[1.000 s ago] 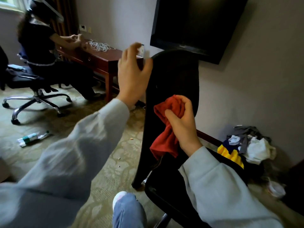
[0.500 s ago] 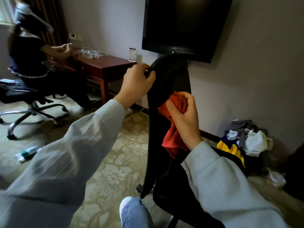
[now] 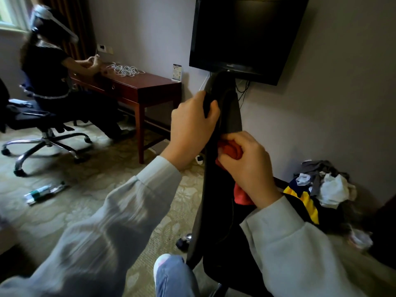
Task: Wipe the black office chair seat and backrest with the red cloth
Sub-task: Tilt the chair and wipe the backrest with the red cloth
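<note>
The backrest (image 3: 227, 116) looked smooth, faintly glossy, perhaps leatherette; the cloth (image 3: 232, 150) soft, matt; the bench (image 3: 147, 86) polished wood.

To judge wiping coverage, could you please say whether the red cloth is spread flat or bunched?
Bunched: the right hand grips the red cloth wadded against the backrest.

The backrest (image 3: 229, 112) stands edge-on, its top just below the mounted television (image 3: 246, 35). Left of it, open carpet (image 3: 96, 189) gives room up to the wooden worktop (image 3: 137, 86). Right of it, a clothes pile (image 3: 330, 189) crowds the wall (image 3: 321, 114).
</note>
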{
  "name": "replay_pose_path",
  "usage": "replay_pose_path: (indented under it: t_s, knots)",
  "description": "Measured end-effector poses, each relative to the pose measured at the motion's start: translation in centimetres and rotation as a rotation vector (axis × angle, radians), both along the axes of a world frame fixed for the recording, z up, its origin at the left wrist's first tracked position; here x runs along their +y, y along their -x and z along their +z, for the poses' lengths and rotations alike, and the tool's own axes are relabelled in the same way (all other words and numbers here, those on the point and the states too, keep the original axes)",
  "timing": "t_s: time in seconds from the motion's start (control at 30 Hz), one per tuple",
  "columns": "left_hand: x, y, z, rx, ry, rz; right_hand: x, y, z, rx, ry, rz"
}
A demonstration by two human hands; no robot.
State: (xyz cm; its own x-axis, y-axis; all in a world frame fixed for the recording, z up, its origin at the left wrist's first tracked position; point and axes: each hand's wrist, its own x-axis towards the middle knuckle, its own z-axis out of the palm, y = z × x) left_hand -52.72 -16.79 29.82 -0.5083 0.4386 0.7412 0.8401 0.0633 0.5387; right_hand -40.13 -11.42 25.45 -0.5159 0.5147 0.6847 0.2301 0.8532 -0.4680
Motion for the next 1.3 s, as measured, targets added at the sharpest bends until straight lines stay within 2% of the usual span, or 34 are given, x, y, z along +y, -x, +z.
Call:
replay_pose_path:
  t_s: [0.13, 0.27, 0.33, 0.43, 0.6, 0.73, 0.87, 1.0, 1.13, 1.3]
  knots:
    - [-0.1, -0.4, 0.1, -0.028, -0.011, -0.028, 0.3, -1.8, -3.8, -0.063, -0.059, -0.011]
    - [0.0, -0.9, -0.4, -0.062, -0.048, -0.036, 1.0, -1.7, -3.5, 0.174, -0.006, 0.033]
    - [0.1, -1.1, -1.0, -0.138, -0.081, -0.084, 0.9, -0.7, -2.6, 0.235, 0.000, 0.034]
    - [0.5, -1.3, -2.3, -0.263, -0.107, -0.215, 0.8, 1.1, -3.1, 0.202, -0.164, -0.019]
    - [0.9, -1.5, -4.9, -0.480, -0.186, -0.581, 1.8, 1.3, -7.6, 0.205, -0.246, -0.098]
    - [1.2, -1.9, -6.8, -0.517, -0.183, -0.597, 2.5, -0.4, -12.1, 0.055, -0.329, -0.149]
    - [0.9, -2.5, -9.5, -0.584, -0.135, -0.604, 2.7, -2.4, -14.7, -0.039, -0.244, -0.165]
    - [0.8, -2.7, -13.2, -0.658, -0.050, -0.622, 2.1, -3.6, -13.4, 0.086, -0.084, -0.150]
    - [1.0, -3.0, -16.3, -0.746, 0.023, -0.696, 1.4, -2.4, -9.4, 0.219, -0.144, -0.089]
    - [1.0, -2.9, -18.8, -0.824, 0.081, -0.692, 1.5, 0.2, -8.3, 0.040, -0.261, -0.095]
